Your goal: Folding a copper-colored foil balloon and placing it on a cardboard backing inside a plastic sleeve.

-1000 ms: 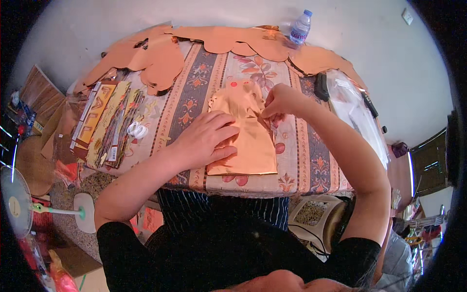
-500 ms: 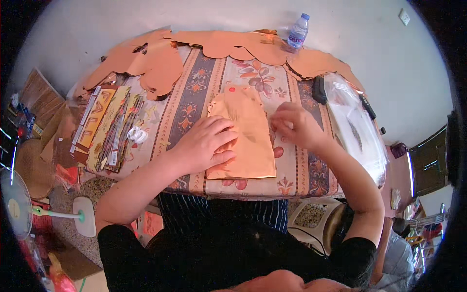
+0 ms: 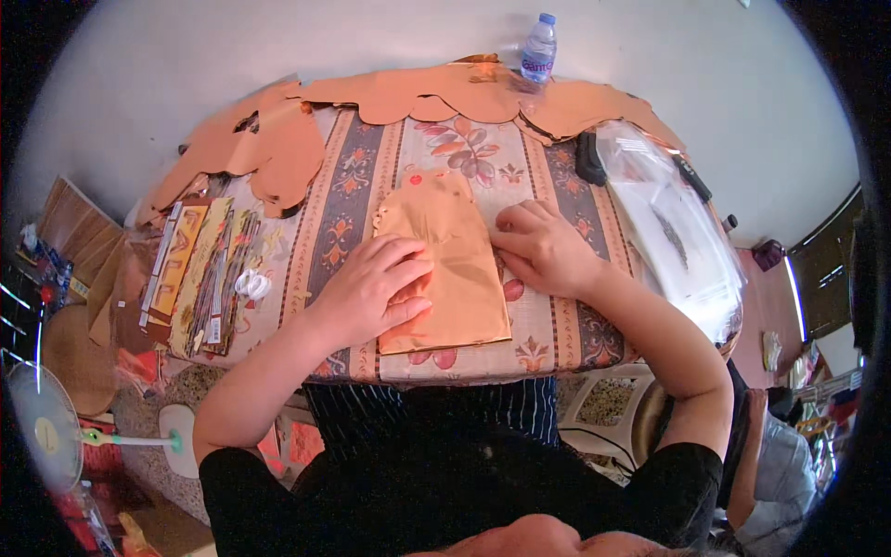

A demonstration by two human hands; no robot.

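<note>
A shiny copper-gold foil packet (image 3: pixel 436 316) lies flat on the table before me, its top edge scalloped and marked with a small red dot. My left hand (image 3: pixel 371 288) rests on the packet's left side, its fingers lying spread over the foil. At the packet's right edge is my right hand (image 3: pixel 543 251), with curled fingers and the thumb pinched against the foil's rim. What lies under the fingertips is hidden.
Large copper-coloured cut sheets (image 3: pixel 418 93) line the table's far side, with a water bottle (image 3: pixel 538 51) by the wall. Printed strips (image 3: pixel 190 278) and white rings (image 3: pixel 252 284) lie left. Clear plastic sleeves (image 3: pixel 664 232) lie right. A fan (image 3: pixel 56 427) stands lower left.
My right hand has come in against the packet's right edge, where it was slightly apart before. The left hand stays on the foil. The whole view has shifted a little.
</note>
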